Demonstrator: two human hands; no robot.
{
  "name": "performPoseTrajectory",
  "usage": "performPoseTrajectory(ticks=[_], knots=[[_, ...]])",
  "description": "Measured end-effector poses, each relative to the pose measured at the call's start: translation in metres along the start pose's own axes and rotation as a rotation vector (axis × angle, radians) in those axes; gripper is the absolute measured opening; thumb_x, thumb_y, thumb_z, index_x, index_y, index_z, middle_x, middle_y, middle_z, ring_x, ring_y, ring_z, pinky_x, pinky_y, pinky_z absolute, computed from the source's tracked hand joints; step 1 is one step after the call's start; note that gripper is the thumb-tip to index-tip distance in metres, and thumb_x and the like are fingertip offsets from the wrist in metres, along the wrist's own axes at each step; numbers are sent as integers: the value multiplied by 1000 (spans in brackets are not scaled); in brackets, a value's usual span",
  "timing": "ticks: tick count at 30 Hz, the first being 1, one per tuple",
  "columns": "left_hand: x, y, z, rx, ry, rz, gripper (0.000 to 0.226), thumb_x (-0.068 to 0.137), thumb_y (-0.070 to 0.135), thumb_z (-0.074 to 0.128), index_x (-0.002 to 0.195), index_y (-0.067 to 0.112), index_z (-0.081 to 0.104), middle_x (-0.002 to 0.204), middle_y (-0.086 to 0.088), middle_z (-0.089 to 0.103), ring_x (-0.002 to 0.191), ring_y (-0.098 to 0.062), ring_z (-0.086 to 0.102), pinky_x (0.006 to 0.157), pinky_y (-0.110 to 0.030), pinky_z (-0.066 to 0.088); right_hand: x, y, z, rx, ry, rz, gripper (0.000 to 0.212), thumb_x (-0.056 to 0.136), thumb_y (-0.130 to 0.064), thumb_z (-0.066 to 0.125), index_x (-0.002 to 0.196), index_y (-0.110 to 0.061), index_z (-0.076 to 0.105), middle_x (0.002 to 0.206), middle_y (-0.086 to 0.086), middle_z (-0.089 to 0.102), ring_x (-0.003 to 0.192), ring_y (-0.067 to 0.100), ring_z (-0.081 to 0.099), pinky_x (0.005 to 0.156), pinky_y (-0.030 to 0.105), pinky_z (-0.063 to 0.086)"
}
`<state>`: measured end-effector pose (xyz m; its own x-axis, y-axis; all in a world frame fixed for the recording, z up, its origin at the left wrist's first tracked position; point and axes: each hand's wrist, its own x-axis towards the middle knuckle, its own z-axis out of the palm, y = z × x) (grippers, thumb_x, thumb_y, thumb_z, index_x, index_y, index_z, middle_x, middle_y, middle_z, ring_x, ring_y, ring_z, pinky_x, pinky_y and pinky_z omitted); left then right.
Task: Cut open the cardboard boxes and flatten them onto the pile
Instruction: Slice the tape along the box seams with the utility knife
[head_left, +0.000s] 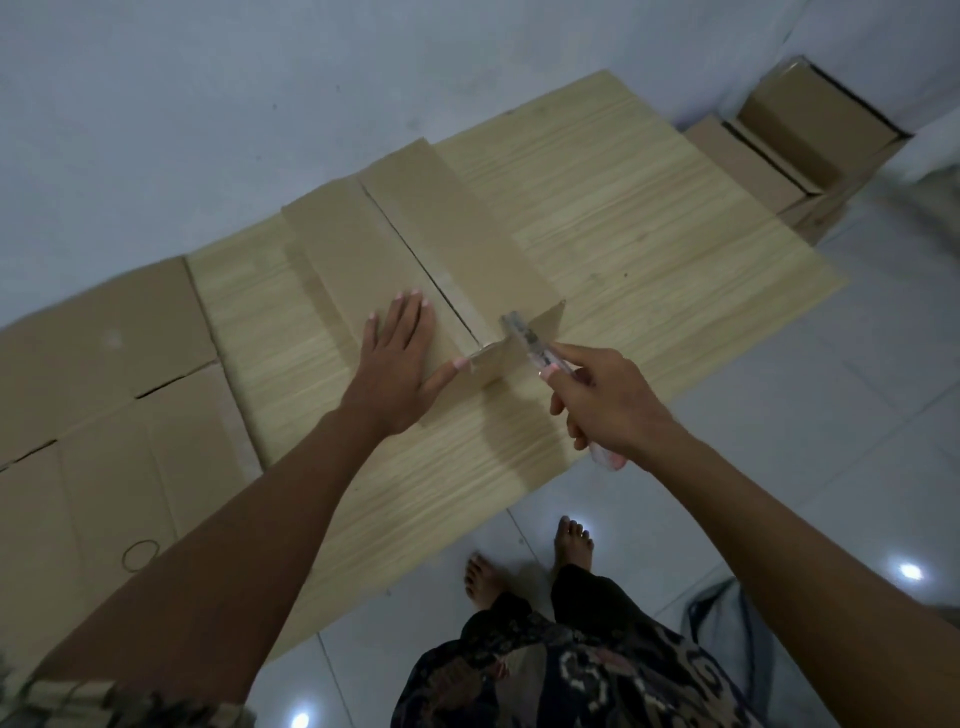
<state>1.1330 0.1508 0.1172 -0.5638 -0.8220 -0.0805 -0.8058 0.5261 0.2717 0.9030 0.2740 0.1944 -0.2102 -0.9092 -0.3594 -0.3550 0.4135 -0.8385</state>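
a single wide-angle view from the person's head looks forward and steeply down, close over the wooden counter (597, 208) that runs slantwise across the frame. both forearms reach in from the bottom edge, the wall (260, 78) fills the top, and the tiled floor (779, 441) with the person's bare feet (524, 561) lies at the lower right, lines bowed by the lens

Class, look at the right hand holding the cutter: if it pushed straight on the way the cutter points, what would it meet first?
Probably the raised end flap of the cardboard box: the cutter in the right hand already sits at it. Depth is unclear.
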Motion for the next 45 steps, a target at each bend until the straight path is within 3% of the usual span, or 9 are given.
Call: performPoseTrajectory(ticks=[9, 13, 18, 23, 26, 32, 39, 45], knots=[[7, 12, 3, 50, 37, -24, 97, 92, 71, 14, 157, 0, 23, 167, -18, 17, 155, -32, 11, 124, -54, 8, -8, 25, 14, 268, 138, 83, 36, 104, -22, 53, 139, -22, 59, 72, 6, 67, 48, 18, 57, 49, 31, 51], [6, 12, 2, 54, 36, -20, 98, 91, 71, 16, 157, -1, 23, 166, -19, 18, 155, -34, 12, 123, -54, 8, -4, 26, 26, 329, 171, 109, 26, 104, -25, 50, 125, -23, 66, 72, 4, 65, 48, 18, 58, 54, 51, 55], [6, 11, 1, 50, 26, -21, 99, 91, 73, 16, 158, 0, 20, 167, -18, 15, 156, -33, 8, 124, -54, 8, -4, 30, 32, 426, 166, 94, 25, 105, -22, 50, 125, -22, 66, 71, 5, 62, 48, 19, 55, 52, 36, 51], [7, 9, 3, 56, 39, -22, 97, 92, 72, 18, 157, -1, 23, 166, -19, 19, 155, -34, 13, 123, -55, 10, -2, 41, 34, 489, 189, 139, 38, 104, -25, 52, 141, -19, 57, 69, 1, 62, 47, 16, 54, 53, 37, 51], [7, 8, 4, 59, 33, -23, 98, 92, 72, 18, 157, -1, 22, 166, -19, 18, 155, -34, 13, 123, -55, 10, -3, 42, 35, 521, 163, 127, 37, 105, -22, 52, 142, -17, 56, 73, 6, 62, 48, 16, 52, 47, 30, 49], [5, 7, 3, 43, 43, -8, 96, 93, 71, 19, 158, -1, 22, 166, -20, 18, 155, -35, 12, 123, -56, 9, -5, 44, 36, 548, 103, 79, 36, 105, -17, 52, 141, -21, 58, 76, 11, 60, 48, 16, 51, 46, 28, 48], [3, 4, 2, 31, 36, 46, 95, 94, 69, 22, 158, -1, 22, 167, -19, 16, 156, -32, 10, 124, -56, 8, 4, 35, 31, 474, 24, 120, 46, 104, -18, 54, 150, -15, 47, 73, 5, 64, 45, 12, 51, 45, 25, 48], [-3, -6, 2, 78, 34, 118, 86, 98, 63, 23, 161, 4, 14, 169, -13, 8, 157, -25, 1, 124, -53, -1, 14, 26, 14, 422, -100, 159, 32, 105, -21, 53, 135, -22, 62, 75, 5, 62, 48, 14, 48, 47, 27, 43]])
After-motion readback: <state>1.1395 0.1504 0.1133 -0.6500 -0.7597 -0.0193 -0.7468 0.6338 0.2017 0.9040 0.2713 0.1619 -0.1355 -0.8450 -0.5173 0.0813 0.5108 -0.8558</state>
